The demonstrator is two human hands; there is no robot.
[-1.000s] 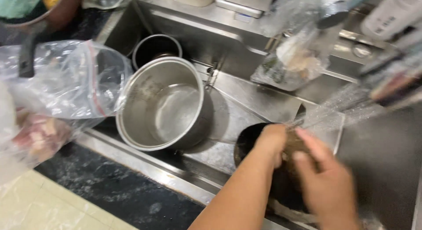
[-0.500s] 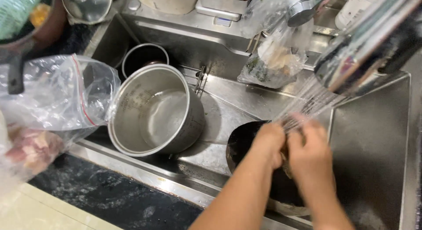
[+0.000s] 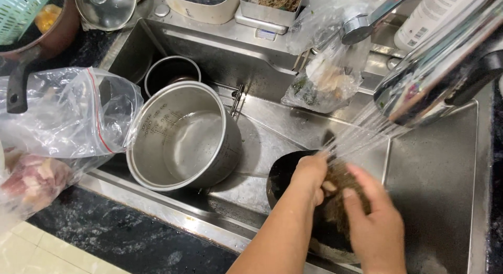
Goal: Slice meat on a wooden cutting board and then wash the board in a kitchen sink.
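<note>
My left hand (image 3: 309,175) and my right hand (image 3: 373,221) meet over a black pan (image 3: 283,172) lying in the steel sink (image 3: 272,132). Both hands grip a brown fibrous scrubber (image 3: 343,184) between them. Water sprays from the chrome faucet head (image 3: 429,80) onto the scrubber and my fingers. The pan's right part is hidden beneath my hands.
A large steel pot (image 3: 181,140) leans in the sink's left half, with a smaller dark pot (image 3: 170,72) behind it. A clear zip bag (image 3: 63,117) and bagged meat (image 3: 31,179) lie on the black counter at left. A bag of scraps (image 3: 325,83) hangs at the sink's back.
My hands have closed together around the scrubber under the spray. The view has shifted right and down, so the pots sit further left.
</note>
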